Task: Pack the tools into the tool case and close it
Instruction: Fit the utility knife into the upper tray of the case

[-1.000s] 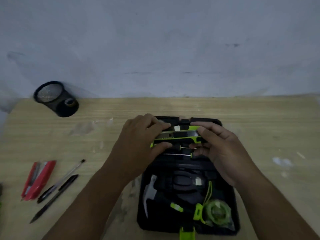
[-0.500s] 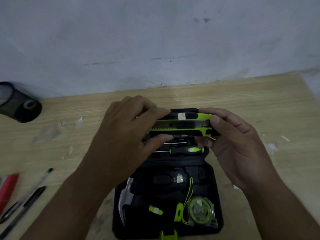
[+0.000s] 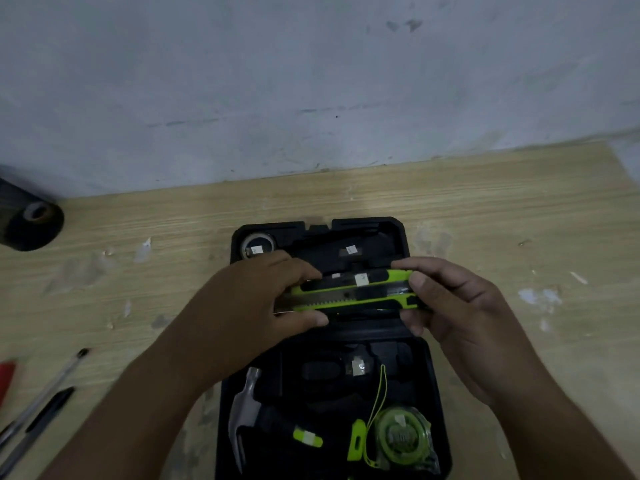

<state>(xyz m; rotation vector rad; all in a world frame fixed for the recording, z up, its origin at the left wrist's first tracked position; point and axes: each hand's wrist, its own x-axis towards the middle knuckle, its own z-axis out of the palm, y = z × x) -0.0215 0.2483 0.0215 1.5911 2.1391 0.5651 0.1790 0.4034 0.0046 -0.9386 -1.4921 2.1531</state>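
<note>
A black tool case lies open on the wooden table. Over its middle I hold a green and black utility knife level, my left hand pinching its blade end and my right hand gripping its other end. In the near half of the case lie a hammer at the left and a green tape measure at the right. The far half holds a roll of tape in its left corner. What lies under the knife is hidden.
A black mesh pen holder lies on its side at the far left by the wall. Two pens and a red object lie at the left edge. The wall runs close behind the case.
The view has shifted, so the case sits lower and more of its far half shows. Both hands still hold the knife, now lifted slightly clear of the screwdrivers seen earlier.
</note>
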